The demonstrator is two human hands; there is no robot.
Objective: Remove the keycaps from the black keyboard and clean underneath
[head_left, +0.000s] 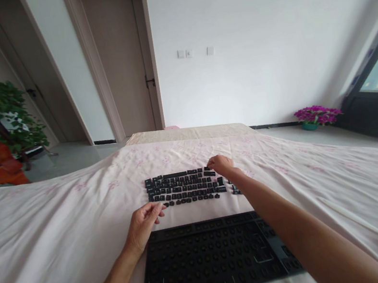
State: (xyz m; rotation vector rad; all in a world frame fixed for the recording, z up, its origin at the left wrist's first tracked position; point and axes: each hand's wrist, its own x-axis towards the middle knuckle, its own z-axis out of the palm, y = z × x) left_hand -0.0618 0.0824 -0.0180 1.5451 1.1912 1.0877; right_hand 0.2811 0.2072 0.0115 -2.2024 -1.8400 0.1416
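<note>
Plainly, the keycaps [184,188] are laid out in rows on the sheet [60,222], just beyond the bare keyboard [213,259], whose stems are left exposed. The right hand [220,164] is stretched to the far right end of the top row, fingertips bent down onto the caps; whether one is pinched cannot be told, since the fingers are hidden under the knuckles. The left hand [143,225] is held just beside the near left corner of the rows, fingers loosely curled towards the thumb; whether anything is gripped there cannot be told either.

Each cap is judged to be light, hard and smooth, so it is easily flicked aside or dropped into the soft cloth. It is best taken by two opposite side walls between thumb and forefinger. The keyboard is judged stiff and much heavier, and is best lifted by its long edges.
</note>
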